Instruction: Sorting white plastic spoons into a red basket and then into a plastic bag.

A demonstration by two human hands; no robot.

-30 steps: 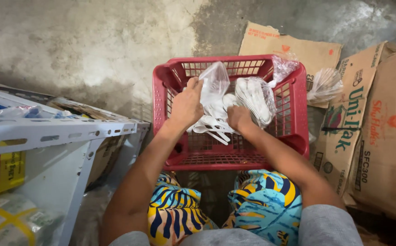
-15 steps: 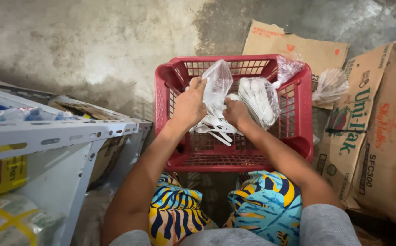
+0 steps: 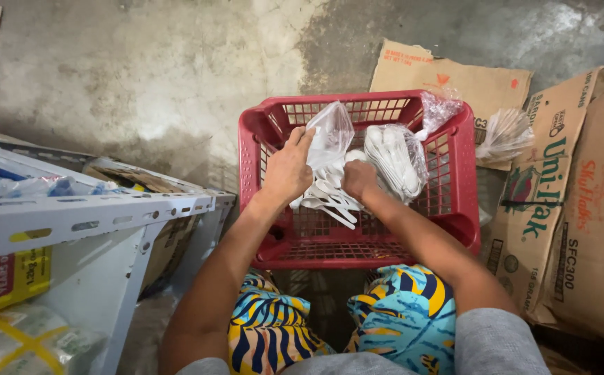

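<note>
Patterned cloth: blue, yellow and black fabric over the person's knees fills the near edge, just in front of the basket.
Left hand: fingers closed around the mouth of a clear plastic bag, holding it up and open above the basket.
Right hand: fingers curled shut on a bunch of white plastic spoons, whose handles fan out below the fist, beside the bag's mouth.
Red basket: stands on the floor between the knees and the cardboard; its mesh bottom shows bare in the near half.
Done so far: one packed bag of spoons lies inside the basket by the right wrist; another filled bag lies outside, on the cardboard.
Left to do: by my judgement, the held bag looks mostly empty and the gripped bunch is not yet inside it.
Far side: flattened cardboard boxes on the right, grey shelf on the left, concrete floor beyond.
</note>
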